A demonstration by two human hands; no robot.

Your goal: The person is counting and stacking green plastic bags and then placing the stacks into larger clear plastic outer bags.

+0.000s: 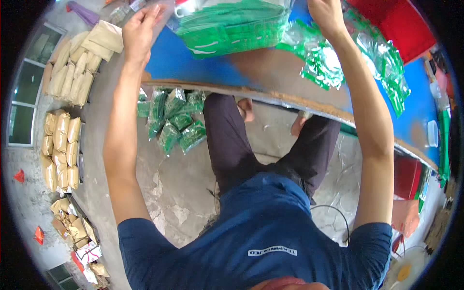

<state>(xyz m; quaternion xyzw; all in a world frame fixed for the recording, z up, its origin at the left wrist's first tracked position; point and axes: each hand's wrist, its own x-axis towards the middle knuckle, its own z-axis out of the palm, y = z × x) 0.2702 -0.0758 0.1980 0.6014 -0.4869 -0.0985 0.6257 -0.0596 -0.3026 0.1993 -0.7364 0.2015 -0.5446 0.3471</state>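
A large clear plastic bag (232,34) filled with flat green pieces stands on the blue-topped table, cut off by the upper edge of the picture. At its left side, my left hand (138,38) is closed, with the fingertips pinching what looks like the bag's thin clear edge. My right hand (325,17) is raised to the right of the bag, above loose green-and-clear plastic packets (324,63). The upper edge of the view cuts off its fingers, so their grip is hidden.
The table's worn brown front edge (251,91) runs above my knees. Filled green packets (176,116) lie on the floor at left. Beyond them are stacked tan packages (60,150). A red box (401,26) sits at the far right, and a clear plastic container (432,134) near the table's right end.
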